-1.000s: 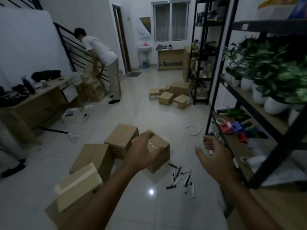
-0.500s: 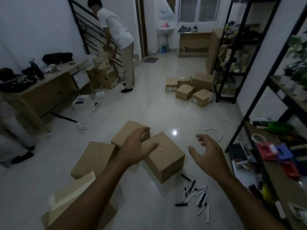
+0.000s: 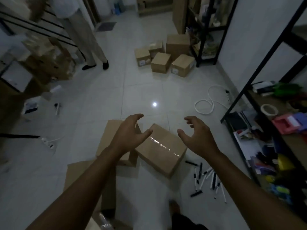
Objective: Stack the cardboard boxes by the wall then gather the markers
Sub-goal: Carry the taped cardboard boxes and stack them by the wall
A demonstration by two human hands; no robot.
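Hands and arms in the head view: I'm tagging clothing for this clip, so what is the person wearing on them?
Nothing shows on either. The left hand and right hand are bare, with no gloves, and no rings or watch can be made out in the dim light. Both forearms are uncovered up to the bottom edge of the picture, so no sleeves are in view.

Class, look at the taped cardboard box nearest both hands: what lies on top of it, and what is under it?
Nothing rests on the taped box; both hands, left and right, are spread above it. It sits on the tiled floor; its underside is hidden.
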